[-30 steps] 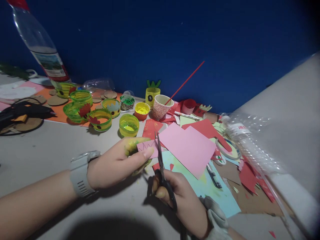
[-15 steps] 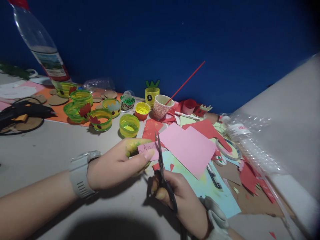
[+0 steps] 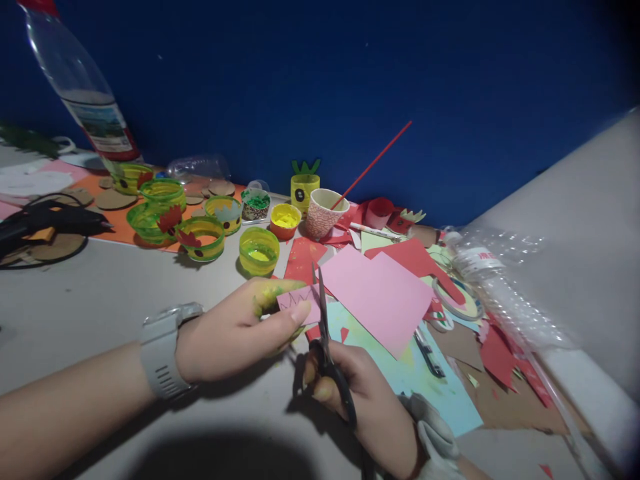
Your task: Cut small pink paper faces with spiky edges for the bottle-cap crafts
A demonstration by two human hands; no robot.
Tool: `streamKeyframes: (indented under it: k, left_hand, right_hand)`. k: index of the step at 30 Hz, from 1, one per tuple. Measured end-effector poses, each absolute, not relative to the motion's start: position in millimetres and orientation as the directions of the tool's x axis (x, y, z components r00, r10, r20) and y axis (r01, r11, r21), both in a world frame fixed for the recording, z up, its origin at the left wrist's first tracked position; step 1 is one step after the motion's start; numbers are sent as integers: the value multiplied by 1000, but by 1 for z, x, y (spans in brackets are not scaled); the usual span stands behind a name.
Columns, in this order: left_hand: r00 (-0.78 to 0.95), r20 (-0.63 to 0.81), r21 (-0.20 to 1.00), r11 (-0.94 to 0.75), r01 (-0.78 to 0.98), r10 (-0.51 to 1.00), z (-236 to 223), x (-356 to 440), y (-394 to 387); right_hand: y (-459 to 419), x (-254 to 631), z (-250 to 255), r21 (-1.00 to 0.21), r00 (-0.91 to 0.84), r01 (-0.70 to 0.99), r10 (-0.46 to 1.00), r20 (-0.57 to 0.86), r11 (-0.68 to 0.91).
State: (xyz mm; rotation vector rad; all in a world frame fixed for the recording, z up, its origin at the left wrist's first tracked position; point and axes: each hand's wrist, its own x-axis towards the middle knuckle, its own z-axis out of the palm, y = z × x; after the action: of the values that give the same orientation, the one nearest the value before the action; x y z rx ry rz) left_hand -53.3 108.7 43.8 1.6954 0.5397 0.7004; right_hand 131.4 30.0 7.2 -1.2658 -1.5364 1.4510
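Observation:
Between the thumb and fingers of my left hand [image 3: 240,330] is a small pink paper piece [image 3: 295,299] with a dark zigzag line drawn on it. Green and yellow paint stains that hand. My right hand [image 3: 357,380] grips the black handles of a pair of scissors [image 3: 326,327], its fingers in the loops. The blades point up and stand slightly apart at the right edge of the pink piece. Behind the scissors lies a larger pink sheet [image 3: 380,293] with a notch in its upper edge, partly over a paint-stained light blue sheet [image 3: 435,393].
Several yellow-green painted rings [image 3: 259,252] stand beyond my left hand. Farther back are a yellow paint cup [image 3: 285,220] and a patterned cup [image 3: 320,217] holding a red stick. A glue gun [image 3: 50,223] lies left; a plastic bottle [image 3: 485,263] and a box cutter [image 3: 429,353] lie right.
The pink piece and the scissors have shifted very slightly to the right. The blades look a little closer together; both hands keep their hold.

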Motion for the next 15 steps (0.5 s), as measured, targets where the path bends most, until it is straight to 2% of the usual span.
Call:
streamKeyframes:
  k: [15]
  left_hand:
    - [716,181,974,-224,-35,675,43,-53,110]
  right_hand:
    - [30,133,4,-981,-324,176,936,-139,-84]
